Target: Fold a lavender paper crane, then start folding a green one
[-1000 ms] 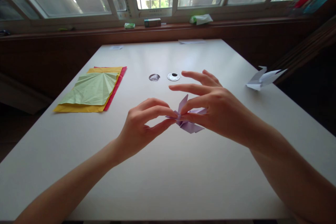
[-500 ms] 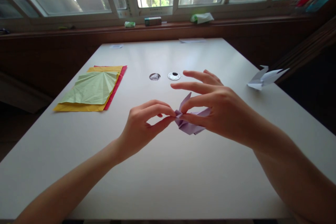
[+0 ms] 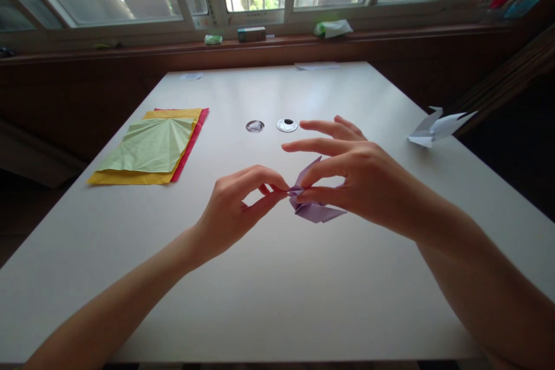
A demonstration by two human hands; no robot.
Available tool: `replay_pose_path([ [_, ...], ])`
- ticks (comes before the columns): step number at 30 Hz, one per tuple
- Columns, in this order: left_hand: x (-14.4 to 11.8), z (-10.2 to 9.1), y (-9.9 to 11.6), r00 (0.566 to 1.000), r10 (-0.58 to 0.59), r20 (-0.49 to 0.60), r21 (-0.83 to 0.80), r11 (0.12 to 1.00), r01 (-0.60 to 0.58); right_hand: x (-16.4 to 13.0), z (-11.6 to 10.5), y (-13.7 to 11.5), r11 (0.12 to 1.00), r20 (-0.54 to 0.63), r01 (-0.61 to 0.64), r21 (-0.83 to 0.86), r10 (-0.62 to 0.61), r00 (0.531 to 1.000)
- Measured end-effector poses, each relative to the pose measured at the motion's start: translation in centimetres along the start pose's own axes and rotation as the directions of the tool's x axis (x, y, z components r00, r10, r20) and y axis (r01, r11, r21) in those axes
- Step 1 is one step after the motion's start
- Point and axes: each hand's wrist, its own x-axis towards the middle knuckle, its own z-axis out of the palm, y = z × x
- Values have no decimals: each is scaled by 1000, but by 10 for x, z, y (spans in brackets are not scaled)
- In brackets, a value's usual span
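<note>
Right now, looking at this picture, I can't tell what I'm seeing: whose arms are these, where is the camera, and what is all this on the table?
There is no machine here: a person wears a camera on the head, looking down at their own bare arms. The left hand and right hand pinch a small folded lilac paper figure between fingertips, just above the white table. To the left lies a stack of green, yellow and red paper sheets. Two small round silver discs lie further back, and a white folded paper figure sits at the right edge.
</note>
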Motion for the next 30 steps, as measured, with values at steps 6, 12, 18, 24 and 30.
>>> replay_pose_path([
  [6, -1, 3, 4, 996, -61, -58, -68, 996, 57, 0, 1, 1, 1000, -6, -15, -4, 15, 1000],
  [12, -2, 3, 5, 997, -28, -76, -78, 997, 22, 0, 2, 2, 1000, 7, -7, 20, 7, 1000],
  [18, -2, 4, 6, 998, -27, -64, -69, 997, 22, 0, 1, 0, 999, -19, -1, 44, 2, 1000],
  [24, -1, 5, 6, 994, -89, -59, -132, 988, 81, 0, 1, -1, 996, -22, -10, 84, 12, 1000],
  [30, 0, 4, 7, 991, -114, -69, -134, 985, 104, -1, 0, 0, 993, 16, -12, 120, 10, 1000],
])
